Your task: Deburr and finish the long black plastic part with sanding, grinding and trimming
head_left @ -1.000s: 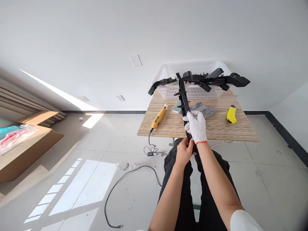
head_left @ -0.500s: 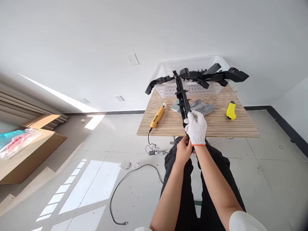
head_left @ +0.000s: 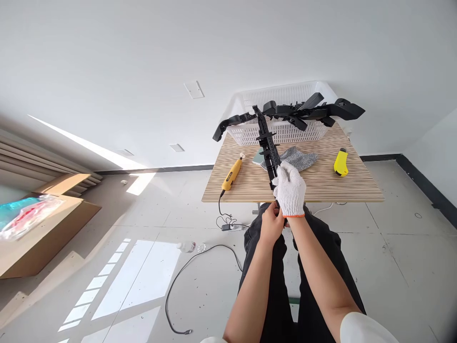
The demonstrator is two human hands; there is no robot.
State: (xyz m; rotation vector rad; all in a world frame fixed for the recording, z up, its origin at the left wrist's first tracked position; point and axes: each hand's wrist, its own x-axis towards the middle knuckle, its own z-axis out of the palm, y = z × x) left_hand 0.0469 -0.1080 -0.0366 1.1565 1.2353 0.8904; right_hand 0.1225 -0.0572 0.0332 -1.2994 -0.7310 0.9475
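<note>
A long black plastic trim piece (head_left: 267,143) with clips and ribs along it slants from my lap up over the table to the basket. My left hand (head_left: 273,222), bare, is closed round its lower end below the table's front edge. In a white knit glove with an orange cuff, my right hand (head_left: 291,190) grips the same piece a little higher up; its fingertips are partly hidden. Behind the piece lies a grey cloth (head_left: 298,158) on the wooden table (head_left: 332,186). A yellow corded rotary tool (head_left: 232,175) rests left of my hands.
At the table's back stands a white plastic basket (head_left: 246,137) with several black plastic parts (head_left: 317,112) across its rim. To the right is a yellow-handled tool (head_left: 341,163). Cables (head_left: 167,300) and a bottle (head_left: 186,247) lie on the floor; a cardboard box (head_left: 53,228) sits far left.
Both hands keep their hold on the black trim piece, with hardly any movement. The view has shifted slightly, so the table and basket appear a little further left.
</note>
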